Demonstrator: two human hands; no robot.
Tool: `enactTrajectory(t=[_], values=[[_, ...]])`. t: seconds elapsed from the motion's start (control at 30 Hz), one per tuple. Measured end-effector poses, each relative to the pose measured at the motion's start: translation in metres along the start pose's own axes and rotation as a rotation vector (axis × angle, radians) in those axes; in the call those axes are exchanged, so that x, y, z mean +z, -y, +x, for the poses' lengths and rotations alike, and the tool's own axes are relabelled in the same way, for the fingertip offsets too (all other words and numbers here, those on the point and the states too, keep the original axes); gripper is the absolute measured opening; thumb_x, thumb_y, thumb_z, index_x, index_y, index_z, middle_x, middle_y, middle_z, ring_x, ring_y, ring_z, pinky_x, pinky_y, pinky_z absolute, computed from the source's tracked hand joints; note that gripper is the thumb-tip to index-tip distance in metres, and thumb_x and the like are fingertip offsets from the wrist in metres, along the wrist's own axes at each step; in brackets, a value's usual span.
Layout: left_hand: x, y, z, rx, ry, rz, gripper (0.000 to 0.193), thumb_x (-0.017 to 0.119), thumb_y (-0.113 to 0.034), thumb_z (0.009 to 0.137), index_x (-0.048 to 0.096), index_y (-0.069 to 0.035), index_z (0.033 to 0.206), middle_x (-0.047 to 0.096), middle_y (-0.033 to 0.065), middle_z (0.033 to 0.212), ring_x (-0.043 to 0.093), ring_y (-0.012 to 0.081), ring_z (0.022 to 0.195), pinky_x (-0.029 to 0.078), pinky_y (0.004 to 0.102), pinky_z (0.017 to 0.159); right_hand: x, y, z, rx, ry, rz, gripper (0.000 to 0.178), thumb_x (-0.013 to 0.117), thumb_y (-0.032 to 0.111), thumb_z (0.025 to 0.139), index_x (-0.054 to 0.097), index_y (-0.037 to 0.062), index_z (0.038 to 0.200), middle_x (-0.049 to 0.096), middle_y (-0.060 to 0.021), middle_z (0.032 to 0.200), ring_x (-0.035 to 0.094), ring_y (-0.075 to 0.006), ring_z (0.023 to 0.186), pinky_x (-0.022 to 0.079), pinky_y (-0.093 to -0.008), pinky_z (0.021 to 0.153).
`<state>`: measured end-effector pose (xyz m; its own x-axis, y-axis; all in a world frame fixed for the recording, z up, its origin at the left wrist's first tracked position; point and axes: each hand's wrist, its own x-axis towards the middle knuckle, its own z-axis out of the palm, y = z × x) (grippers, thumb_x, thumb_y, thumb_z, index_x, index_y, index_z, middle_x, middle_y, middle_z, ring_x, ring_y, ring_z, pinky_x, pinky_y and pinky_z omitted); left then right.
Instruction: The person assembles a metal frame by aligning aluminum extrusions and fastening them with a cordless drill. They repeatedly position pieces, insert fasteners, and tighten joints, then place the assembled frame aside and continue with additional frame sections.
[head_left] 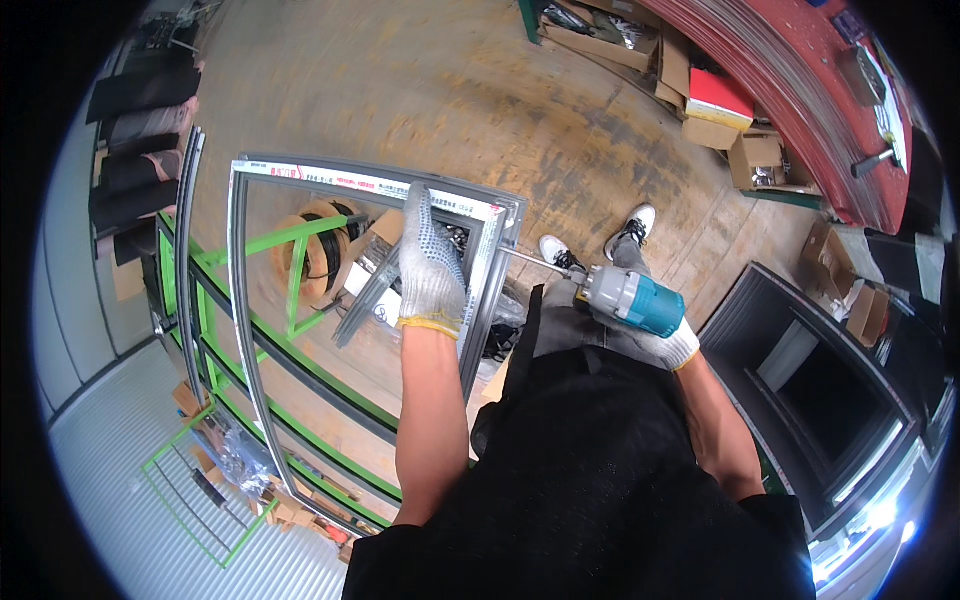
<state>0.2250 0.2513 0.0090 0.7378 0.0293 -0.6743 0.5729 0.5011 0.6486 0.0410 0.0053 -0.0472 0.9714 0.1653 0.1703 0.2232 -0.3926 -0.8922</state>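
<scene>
A grey window frame (345, 181) with white printed film along its bars stands in front of me. My left hand (430, 265), in a pale knitted glove with dark grip dots, is on its upper bar near the right corner. The thumb lies over the bar; the other fingers are mostly hidden. In my right hand (668, 345), also gloved, is a teal and grey power drill (635, 298), held level. Its long thin bit points left, and the tip meets or almost meets the frame's right-hand bar just below the corner.
Green metal racking (298, 285) supports the frame area at left, with a coil of black strip (322, 245) behind. Dark framed panels (815, 390) lean at right. Cardboard boxes (600, 45) sit under a red-topped bench (800, 60) at far right. Dark rolls (145, 135) are stacked at far left.
</scene>
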Motion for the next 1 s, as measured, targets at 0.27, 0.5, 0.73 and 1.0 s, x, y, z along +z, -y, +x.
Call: enactTrajectory(t=[0.27, 0.5, 0.73, 1.0], values=[[0.011, 0.003, -0.003, 0.005, -0.057, 0.046, 0.055, 0.074, -0.041, 0.101, 0.066, 0.000, 0.137, 0.071, 0.0101, 0.123, 0.069, 0.0207, 0.109, 0.057, 0.0345, 0.097, 0.000, 0.000, -0.006, 0.132, 0.008, -0.128, 0.034, 0.089, 0.007, 0.082, 0.080, 0.0096, 0.114, 0.078, -0.0085, 0.114, 0.075, -0.0286, 0.106, 0.059, -0.0372, 0.092], [0.013, 0.000, -0.004, -0.061, -0.105, 0.073, 0.052, 0.075, -0.035, 0.100, 0.066, 0.001, 0.137, 0.071, 0.0104, 0.124, 0.069, 0.0209, 0.111, 0.056, 0.0350, 0.099, -0.001, -0.001, -0.010, 0.150, -0.004, -0.206, 0.034, 0.093, 0.012, 0.078, 0.080, 0.0113, 0.110, 0.078, -0.0062, 0.111, 0.076, -0.0282, 0.102, 0.059, -0.0365, 0.090], [0.015, 0.001, -0.002, -0.022, -0.100, 0.042, 0.046, 0.075, -0.033, 0.101, 0.067, 0.001, 0.131, 0.073, 0.0103, 0.115, 0.072, 0.0199, 0.101, 0.060, 0.0340, 0.090, 0.005, 0.004, -0.001, 0.073, -0.023, -0.119, 0.031, 0.088, 0.004, 0.083, 0.078, 0.0077, 0.112, 0.076, -0.0113, 0.112, 0.074, -0.0310, 0.103, 0.059, -0.0355, 0.087], [0.016, -0.007, -0.009, -0.083, -0.040, -0.042, 0.048, 0.072, -0.036, 0.102, 0.066, 0.000, 0.134, 0.073, 0.0112, 0.118, 0.071, 0.0219, 0.104, 0.059, 0.0358, 0.095, 0.002, 0.004, -0.001, 0.241, 0.006, 0.019, 0.028, 0.080, -0.002, 0.087, 0.075, 0.0015, 0.115, 0.074, -0.0137, 0.114, 0.073, -0.0328, 0.102, 0.058, -0.0353, 0.088]])
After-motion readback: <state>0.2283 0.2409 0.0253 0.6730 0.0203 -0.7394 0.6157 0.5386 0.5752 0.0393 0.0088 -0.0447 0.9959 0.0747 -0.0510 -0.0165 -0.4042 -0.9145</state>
